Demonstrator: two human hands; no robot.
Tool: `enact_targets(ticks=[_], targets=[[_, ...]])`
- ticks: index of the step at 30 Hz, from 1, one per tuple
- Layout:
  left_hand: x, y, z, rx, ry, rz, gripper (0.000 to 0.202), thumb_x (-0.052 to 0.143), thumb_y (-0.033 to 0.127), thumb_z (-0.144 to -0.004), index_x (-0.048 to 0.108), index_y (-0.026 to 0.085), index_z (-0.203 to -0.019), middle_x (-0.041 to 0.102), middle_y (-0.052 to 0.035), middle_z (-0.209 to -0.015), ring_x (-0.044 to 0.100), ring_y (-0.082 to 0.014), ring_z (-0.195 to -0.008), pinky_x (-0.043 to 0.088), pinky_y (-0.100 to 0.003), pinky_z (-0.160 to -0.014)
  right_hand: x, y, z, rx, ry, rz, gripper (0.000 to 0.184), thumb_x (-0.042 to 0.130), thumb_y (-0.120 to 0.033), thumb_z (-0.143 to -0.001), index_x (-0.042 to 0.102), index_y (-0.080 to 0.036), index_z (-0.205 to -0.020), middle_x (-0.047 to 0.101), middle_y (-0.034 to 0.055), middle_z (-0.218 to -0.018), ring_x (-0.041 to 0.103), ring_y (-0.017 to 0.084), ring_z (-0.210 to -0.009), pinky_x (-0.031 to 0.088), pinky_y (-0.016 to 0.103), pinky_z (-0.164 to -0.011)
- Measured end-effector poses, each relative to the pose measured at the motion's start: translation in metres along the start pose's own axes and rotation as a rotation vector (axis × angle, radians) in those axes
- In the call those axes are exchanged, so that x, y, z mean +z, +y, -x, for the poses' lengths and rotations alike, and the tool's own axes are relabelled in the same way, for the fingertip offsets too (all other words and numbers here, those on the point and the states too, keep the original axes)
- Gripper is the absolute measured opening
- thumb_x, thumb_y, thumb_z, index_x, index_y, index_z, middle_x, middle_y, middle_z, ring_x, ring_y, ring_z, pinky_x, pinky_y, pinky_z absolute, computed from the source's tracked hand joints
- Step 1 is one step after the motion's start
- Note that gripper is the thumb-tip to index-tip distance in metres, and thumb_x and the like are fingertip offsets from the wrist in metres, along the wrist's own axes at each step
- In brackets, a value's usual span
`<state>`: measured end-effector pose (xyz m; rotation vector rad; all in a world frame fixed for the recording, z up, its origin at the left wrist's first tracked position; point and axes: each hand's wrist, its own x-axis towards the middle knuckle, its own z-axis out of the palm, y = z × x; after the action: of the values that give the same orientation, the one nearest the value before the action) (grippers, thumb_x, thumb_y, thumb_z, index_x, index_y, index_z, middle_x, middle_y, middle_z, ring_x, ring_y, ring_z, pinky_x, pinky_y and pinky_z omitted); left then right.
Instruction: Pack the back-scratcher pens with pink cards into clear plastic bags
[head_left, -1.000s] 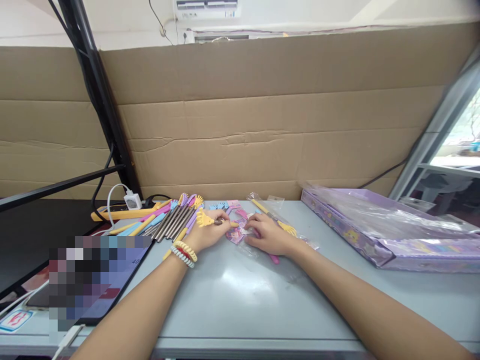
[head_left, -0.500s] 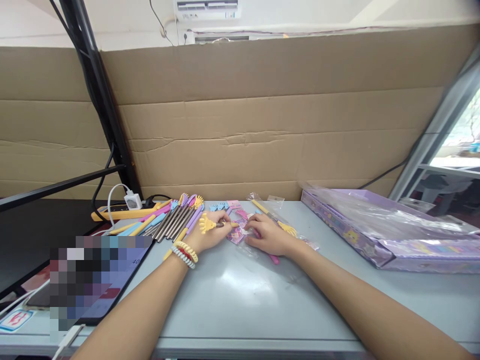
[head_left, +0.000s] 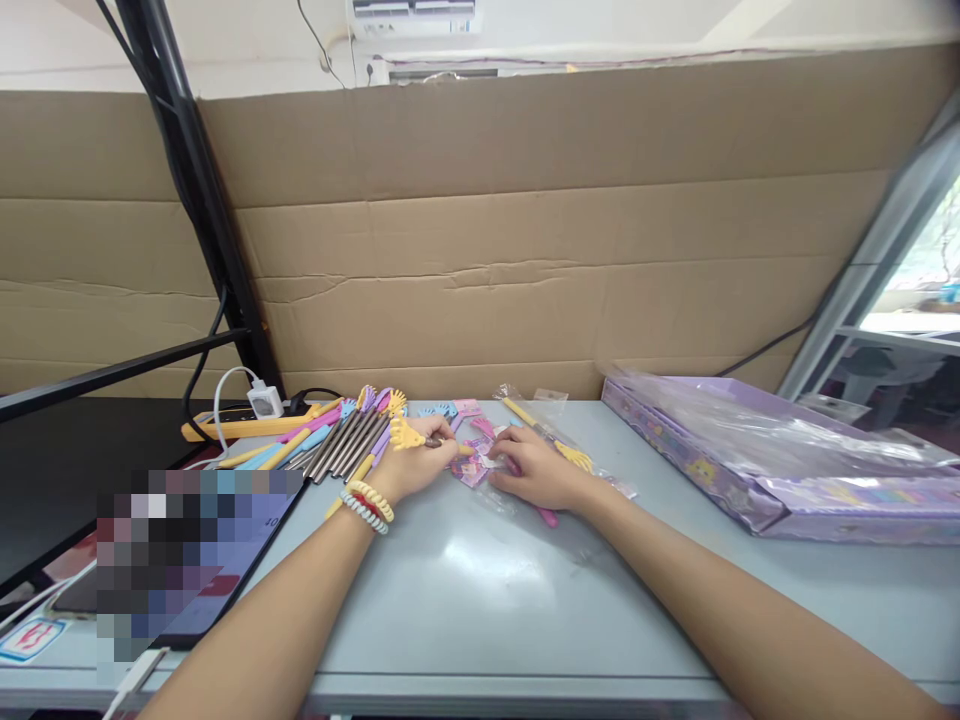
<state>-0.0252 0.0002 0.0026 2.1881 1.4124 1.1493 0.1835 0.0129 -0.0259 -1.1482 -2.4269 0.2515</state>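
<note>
My left hand (head_left: 415,463) is closed round the shaft of a yellow hand-shaped back scratcher (head_left: 407,435), whose claw head sticks out to the left above my knuckles. My right hand (head_left: 534,467) rests fingers-down on a pink printed packet in clear plastic (head_left: 475,465), pinching its edge. A pink stick (head_left: 547,516) pokes out under my right wrist. Another yellow scratcher in a clear bag (head_left: 551,437) lies just behind my right hand. Both hands sit close together at the middle of the grey table (head_left: 480,600).
A pile of scratchers with metal shafts and coloured handles (head_left: 341,435) lies left of my hands. A power strip with a white plug (head_left: 259,410) sits behind it. A dark tablet (head_left: 195,550) is at the left. A purple boxed set under plastic (head_left: 757,455) fills the right. Cardboard walls the back.
The yellow scratcher head in my left hand has shifted slightly up and left. My right hand stays on the pink packet.
</note>
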Motion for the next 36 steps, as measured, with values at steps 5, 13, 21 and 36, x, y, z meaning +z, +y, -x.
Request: enact_targets(ticks=[5, 13, 21, 36], targets=[[-0.001, 0.002, 0.001, 0.026, -0.027, -0.033, 0.017, 0.051, 0.029, -0.07, 0.057, 0.017, -0.06, 0.052, 0.0037, -0.05, 0.043, -0.0098, -0.049, 0.03, -0.021, -0.047, 0.0, 0.0, 0.0, -0.006, 0.004, 0.009, 0.024, 0.055, -0.031, -0.077, 0.06, -0.02, -0.098, 0.053, 0.0076, -0.102, 0.051, 0.021, -0.095, 0.041, 0.035, -0.083], [-0.002, 0.002, 0.001, 0.03, 0.024, 0.033, 0.014, 0.048, 0.022, -0.069, 0.056, 0.017, -0.059, 0.054, 0.0036, -0.053, 0.045, -0.0096, -0.051, 0.032, -0.021, -0.048, 0.0, -0.002, 0.001, 0.01, 0.0, -0.005, 0.024, 0.055, -0.032, -0.077, 0.059, -0.021, -0.097, 0.053, 0.0071, -0.102, 0.05, 0.021, -0.097, 0.041, 0.035, -0.084], [-0.002, 0.0, 0.0, -0.029, 0.023, 0.145, 0.015, 0.045, 0.019, -0.065, 0.046, 0.017, -0.051, 0.044, 0.0054, -0.045, 0.041, -0.0085, -0.047, 0.031, -0.021, -0.047, -0.002, -0.003, 0.001, 0.027, -0.013, 0.001, 0.026, 0.055, -0.034, -0.077, 0.06, -0.021, -0.1, 0.053, 0.0076, -0.103, 0.05, 0.022, -0.098, 0.041, 0.035, -0.085], [0.002, -0.006, 0.0, 0.019, -0.072, 0.06, 0.019, 0.046, 0.03, -0.077, 0.059, 0.017, -0.072, 0.058, 0.0015, -0.061, 0.05, -0.0126, -0.057, 0.036, -0.023, -0.053, 0.001, 0.002, 0.0, 0.003, -0.002, 0.001, 0.025, 0.055, -0.034, -0.078, 0.06, -0.021, -0.098, 0.053, 0.007, -0.103, 0.051, 0.021, -0.095, 0.04, 0.036, -0.083]])
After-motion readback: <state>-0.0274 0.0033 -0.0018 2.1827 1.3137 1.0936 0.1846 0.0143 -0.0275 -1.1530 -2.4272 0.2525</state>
